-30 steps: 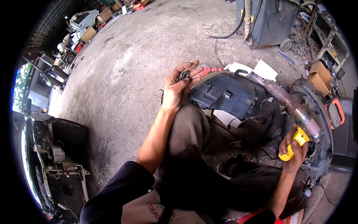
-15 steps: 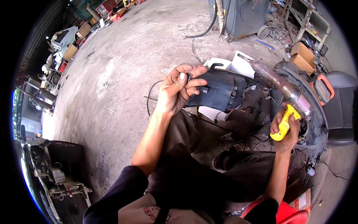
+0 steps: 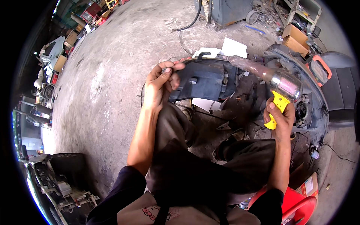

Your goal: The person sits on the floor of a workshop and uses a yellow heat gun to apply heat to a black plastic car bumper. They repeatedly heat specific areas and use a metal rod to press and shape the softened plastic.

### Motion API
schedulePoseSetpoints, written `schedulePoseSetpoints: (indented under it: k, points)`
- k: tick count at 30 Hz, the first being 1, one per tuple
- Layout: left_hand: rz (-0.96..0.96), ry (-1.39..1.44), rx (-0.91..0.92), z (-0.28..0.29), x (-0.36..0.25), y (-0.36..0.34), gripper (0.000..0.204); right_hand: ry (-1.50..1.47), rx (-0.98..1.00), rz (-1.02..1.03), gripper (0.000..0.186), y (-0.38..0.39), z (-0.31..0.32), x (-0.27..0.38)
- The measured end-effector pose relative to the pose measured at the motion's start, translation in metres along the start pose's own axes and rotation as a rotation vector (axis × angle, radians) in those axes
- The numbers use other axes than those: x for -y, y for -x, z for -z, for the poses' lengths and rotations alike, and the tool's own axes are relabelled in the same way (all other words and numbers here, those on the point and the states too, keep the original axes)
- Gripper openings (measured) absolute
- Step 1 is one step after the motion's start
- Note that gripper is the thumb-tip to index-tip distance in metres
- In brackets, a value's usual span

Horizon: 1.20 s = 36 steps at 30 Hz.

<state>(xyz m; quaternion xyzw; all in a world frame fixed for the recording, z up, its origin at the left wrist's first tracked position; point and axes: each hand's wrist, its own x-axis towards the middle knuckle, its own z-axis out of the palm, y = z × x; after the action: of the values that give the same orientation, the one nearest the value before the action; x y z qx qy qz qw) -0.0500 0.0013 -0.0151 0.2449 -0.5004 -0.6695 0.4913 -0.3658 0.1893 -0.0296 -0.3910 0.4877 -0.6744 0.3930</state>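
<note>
My right hand point(image 3: 281, 116) is wrapped round the yellow handle of a heat gun point(image 3: 287, 84); its long, discoloured metal nozzle points up and left. My left hand point(image 3: 160, 84) is raised with thumb and fingers pinched together. A small dark piece sits at its fingertips, mostly hidden by them. Just right of that hand, a black plastic car part point(image 3: 204, 80) with a hooked bracket at its top edge lies across in front of my knees. The nozzle's tip is close above the far right end of this part.
White sheets point(image 3: 234, 48) lie behind the black part. A dark bumper-like car piece point(image 3: 318, 108) curves along the right, beside a black seat point(image 3: 339, 90) and an orange-handled case point(image 3: 320, 71). A red stool point(image 3: 300, 204) stands at lower right, a stripped car part point(image 3: 63, 183) at lower left.
My left hand has turned, its fingers curling closer round the small dark piece. The heat gun has swung left, bringing its nozzle nearer the black part. The whole view has shifted slightly.
</note>
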Motion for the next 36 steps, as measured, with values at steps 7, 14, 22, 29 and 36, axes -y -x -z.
schedulePoseSetpoints:
  k: [7,14,22,29,36]
  points:
    - [-0.714,0.330,0.688,-0.092,-0.119,0.088,0.026,-0.006,0.048,-0.048,0.032,-0.013,-0.003,-0.015]
    - [-0.815,-0.213,0.431,-0.124,-0.159,0.135,0.045,-0.016,0.087,-0.043,0.039,-0.007,0.005,-0.014]
    - [-0.801,-0.249,0.508,-0.123,-0.150,0.118,0.047,-0.047,0.034,-0.028,0.036,-0.006,0.003,-0.013]
    - [-0.741,-0.342,0.509,-0.113,-0.163,0.129,0.059,-0.078,0.074,0.003,0.032,-0.012,-0.005,-0.011]
    - [-0.210,-0.551,0.399,-0.098,-0.201,0.164,0.059,-0.078,0.007,-0.008,0.032,-0.003,0.011,-0.009]
